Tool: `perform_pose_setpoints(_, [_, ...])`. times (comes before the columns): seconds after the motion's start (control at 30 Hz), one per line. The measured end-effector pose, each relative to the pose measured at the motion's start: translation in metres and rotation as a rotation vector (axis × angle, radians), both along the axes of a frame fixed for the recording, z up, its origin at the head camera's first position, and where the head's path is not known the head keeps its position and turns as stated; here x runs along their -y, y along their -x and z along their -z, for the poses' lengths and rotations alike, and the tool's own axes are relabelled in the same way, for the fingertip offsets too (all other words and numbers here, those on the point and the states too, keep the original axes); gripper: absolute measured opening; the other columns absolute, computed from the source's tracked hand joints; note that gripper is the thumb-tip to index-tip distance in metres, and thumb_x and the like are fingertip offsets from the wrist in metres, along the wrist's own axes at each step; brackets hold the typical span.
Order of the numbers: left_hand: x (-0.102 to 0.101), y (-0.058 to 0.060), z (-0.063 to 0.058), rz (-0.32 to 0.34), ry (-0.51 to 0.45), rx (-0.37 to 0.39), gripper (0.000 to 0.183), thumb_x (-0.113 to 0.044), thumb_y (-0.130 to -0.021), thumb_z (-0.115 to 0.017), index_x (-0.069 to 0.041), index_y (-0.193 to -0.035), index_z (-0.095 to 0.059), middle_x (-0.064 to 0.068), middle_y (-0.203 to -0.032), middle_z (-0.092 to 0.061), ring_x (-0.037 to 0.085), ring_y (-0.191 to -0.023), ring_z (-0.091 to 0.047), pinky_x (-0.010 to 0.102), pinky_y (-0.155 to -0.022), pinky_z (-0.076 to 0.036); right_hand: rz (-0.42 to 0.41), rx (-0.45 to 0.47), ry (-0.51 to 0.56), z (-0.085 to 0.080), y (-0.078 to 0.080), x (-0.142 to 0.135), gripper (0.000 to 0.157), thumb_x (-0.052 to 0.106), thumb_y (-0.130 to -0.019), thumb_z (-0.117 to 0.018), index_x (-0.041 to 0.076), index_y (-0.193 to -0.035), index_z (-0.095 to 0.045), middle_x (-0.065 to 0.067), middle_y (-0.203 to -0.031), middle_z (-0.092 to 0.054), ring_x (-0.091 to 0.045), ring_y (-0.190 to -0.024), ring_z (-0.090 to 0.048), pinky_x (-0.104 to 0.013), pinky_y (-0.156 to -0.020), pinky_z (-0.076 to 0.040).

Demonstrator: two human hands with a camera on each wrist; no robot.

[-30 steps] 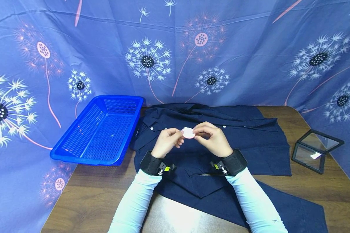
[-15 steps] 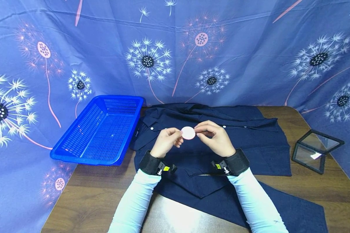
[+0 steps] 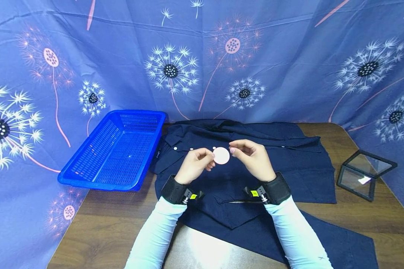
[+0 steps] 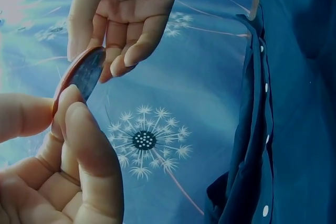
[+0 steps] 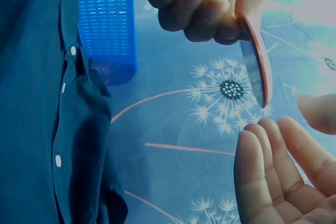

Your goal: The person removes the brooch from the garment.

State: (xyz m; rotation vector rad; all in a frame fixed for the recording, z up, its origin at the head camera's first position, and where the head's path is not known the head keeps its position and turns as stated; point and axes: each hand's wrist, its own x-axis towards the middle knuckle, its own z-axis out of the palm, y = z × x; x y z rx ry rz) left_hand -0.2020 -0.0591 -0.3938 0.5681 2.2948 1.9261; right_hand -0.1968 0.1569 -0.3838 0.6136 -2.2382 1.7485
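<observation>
The left hand (image 3: 194,165) is pinching a flat, round, pale-pink disc (image 3: 222,155) with a shiny back, above the dark navy buttoned cloth (image 3: 299,173). The right hand (image 3: 254,161) is hovering just beside it, fingers relaxed, holding nothing. The work seems to be half done: the disc is hanging clear already, and setting it down is probably remaining. One disc, one blue plastic basket (image 3: 141,122) and one black hinged frame (image 3: 370,164) with two glassy panels are showing.

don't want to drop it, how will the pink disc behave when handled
The pink disc is probably stiff, flat though pinched only at its edge. It seems light: the left hand alone holds it. Being round, it may roll on edge.
</observation>
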Motion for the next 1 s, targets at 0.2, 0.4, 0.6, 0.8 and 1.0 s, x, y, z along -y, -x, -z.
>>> perform_pose_setpoints(0.2, [-0.001, -0.001, -0.001, 0.017, 0.038, -0.034, 0.018, -0.01, -0.098, -0.057, 0.005, -0.091, -0.065, 0.015, -0.078, -0.064, 0.013, -0.067, -0.061, 0.023, -0.063, -0.054, 0.023, 0.049, -0.09, -0.013, -0.009, 0.007, 0.023, 0.0, -0.091, -0.064, -0.01, -0.112, -0.066, -0.026, -0.104, -0.07, -0.002, -0.08, -0.067, -0.013, -0.072, -0.053])
perform_pose_setpoints(0.4, [-0.002, -0.003, -0.003, 0.042, 0.054, -0.065, 0.018, -0.009, -0.098, -0.056, 0.005, -0.091, -0.065, 0.019, -0.08, -0.064, 0.02, -0.07, -0.062, 0.023, -0.064, -0.054, 0.011, 0.11, -0.106, -0.018, -0.013, 0.013, 0.02, 0.002, -0.093, -0.062, -0.011, -0.108, -0.066, -0.026, -0.1, -0.07, -0.015, -0.074, -0.067, -0.023, -0.068, -0.057])
perform_pose_setpoints(0.6, [-0.002, -0.002, 0.001, 0.059, 0.1, -0.113, 0.015, -0.009, -0.097, -0.058, 0.002, -0.093, -0.066, 0.018, -0.082, -0.065, 0.032, -0.074, -0.064, 0.023, -0.066, -0.055, 0.015, 0.151, -0.102, 0.005, 0.001, 0.009, 0.018, 0.015, -0.093, -0.067, -0.002, -0.098, -0.07, -0.019, -0.087, -0.07, -0.012, -0.065, -0.064, -0.029, -0.062, -0.057])
perform_pose_setpoints(0.8, [-0.003, -0.002, 0.002, 0.056, 0.125, -0.14, 0.013, -0.009, -0.096, -0.059, 0.001, -0.091, -0.066, 0.015, -0.08, -0.066, 0.014, -0.068, -0.063, 0.023, -0.065, -0.055, 0.024, 0.152, -0.154, 0.007, 0.002, 0.009, 0.019, 0.019, -0.091, -0.069, 0.0, -0.092, -0.069, -0.018, -0.078, -0.068, -0.029, -0.064, -0.063, -0.023, -0.057, -0.052])
perform_pose_setpoints(1.0, [-0.004, -0.003, 0.002, 0.038, 0.147, -0.148, 0.014, -0.011, -0.096, -0.06, 0.0, -0.091, -0.067, 0.016, -0.081, -0.067, 0.025, -0.07, -0.065, 0.02, -0.064, -0.053, 0.04, 0.18, -0.201, 0.006, 0.002, 0.011, 0.016, 0.015, -0.091, -0.07, -0.001, -0.09, -0.068, -0.017, -0.074, -0.065, -0.024, -0.061, -0.06, -0.022, -0.055, -0.048])
